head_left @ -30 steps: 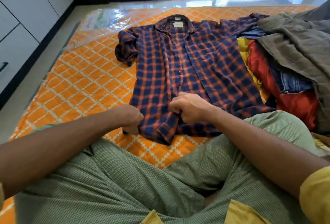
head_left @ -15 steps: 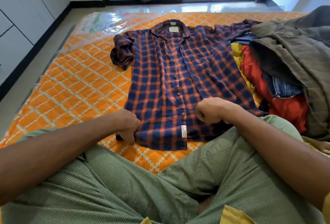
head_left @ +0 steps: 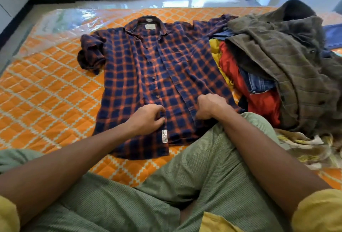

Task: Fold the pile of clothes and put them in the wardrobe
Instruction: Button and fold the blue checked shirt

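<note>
Step, as I read it: squaring shirt (head_left: 162,69) front before first fold. Shirt lies flat on quilt (head_left: 46,93), collar away from me. Left hand (head_left: 148,119) pinches placket near hem. Right hand (head_left: 211,107) has fingers curled into panel edge on my right. Next move, I judge: draw panels together, smooth, fold sleeves in. Pile (head_left: 277,65) overlaps right sleeve. Open quilt on left.

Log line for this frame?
shirt: spread flat, not folded | left hand: pinches shirt front | right hand: grips shirt front | pile: beside shirt
</note>
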